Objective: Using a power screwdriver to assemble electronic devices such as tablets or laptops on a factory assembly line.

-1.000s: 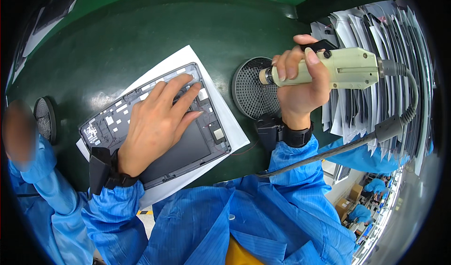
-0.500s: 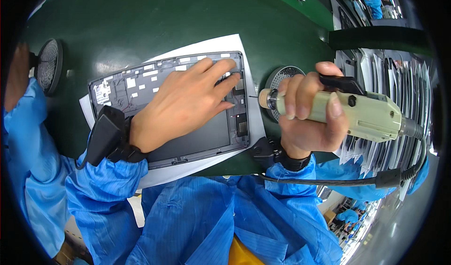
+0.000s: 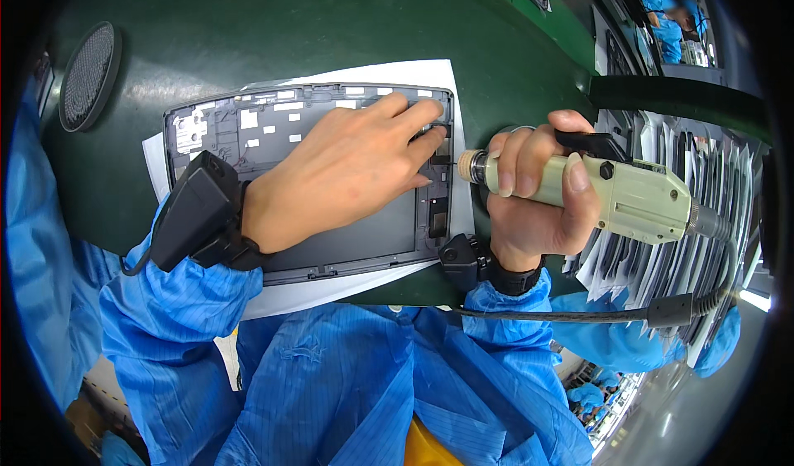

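A dark grey tablet housing (image 3: 364, 240) with white stickers lies open on white paper (image 3: 285, 302). My left hand (image 3: 347, 160) reaches across it from the lower left, palm down. Its fingertips touch the upper right corner area, fingers apart and thumb held away from them; what lies right under the tips is hidden. My right hand (image 3: 538, 193) is wrapped round a pale green electric screwdriver (image 3: 641, 204) with a black lever. The screwdriver lies level, its nose pointing left at the housing's right edge beside the left fingertips.
Behind the screwdriver's nose a round dish (image 3: 519, 128) is mostly hidden. Another round mesh-like dish (image 3: 89, 76) is at the far left. Stacked thin sheets (image 3: 662, 255) stand at the right by a dark green bar (image 3: 678, 96). A cable (image 3: 571, 315) hangs below. A blue sleeve (image 3: 41, 243) shows at left.
The screwdriver's nose has come closer to the housing's right edge. The neighbouring person's hand at the left has gone out of view. The whole view has shifted slightly.
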Motion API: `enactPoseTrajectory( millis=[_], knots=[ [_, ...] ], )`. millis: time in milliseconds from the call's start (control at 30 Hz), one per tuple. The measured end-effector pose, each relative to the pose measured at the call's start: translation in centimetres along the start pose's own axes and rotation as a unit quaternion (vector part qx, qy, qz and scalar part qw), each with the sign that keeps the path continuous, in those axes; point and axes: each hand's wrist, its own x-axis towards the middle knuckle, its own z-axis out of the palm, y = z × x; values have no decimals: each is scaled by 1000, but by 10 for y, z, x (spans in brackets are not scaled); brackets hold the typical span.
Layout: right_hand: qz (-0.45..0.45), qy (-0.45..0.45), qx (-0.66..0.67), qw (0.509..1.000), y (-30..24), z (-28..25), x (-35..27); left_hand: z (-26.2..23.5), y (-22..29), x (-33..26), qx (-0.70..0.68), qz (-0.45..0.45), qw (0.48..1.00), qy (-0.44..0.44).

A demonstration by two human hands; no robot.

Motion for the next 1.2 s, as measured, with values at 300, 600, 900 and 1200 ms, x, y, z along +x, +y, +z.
enactPoseTrajectory(
  millis=[300,600,900,1200],
  knots=[
    [32,-6,-47,998,2,16,-3,-7,-4,-11,-45,6,997,55],
    [23,19,5,1000,-2,11,5,-47,-37,-23,228,-131,960,97],
    [168,257,-336,890,-64,-106,-39,-47,-47,-57,169,-186,961,112],
    [152,170,-706,671,-50,-154,-77,-102,-95,-5,221,-313,924,11]
  ],
)
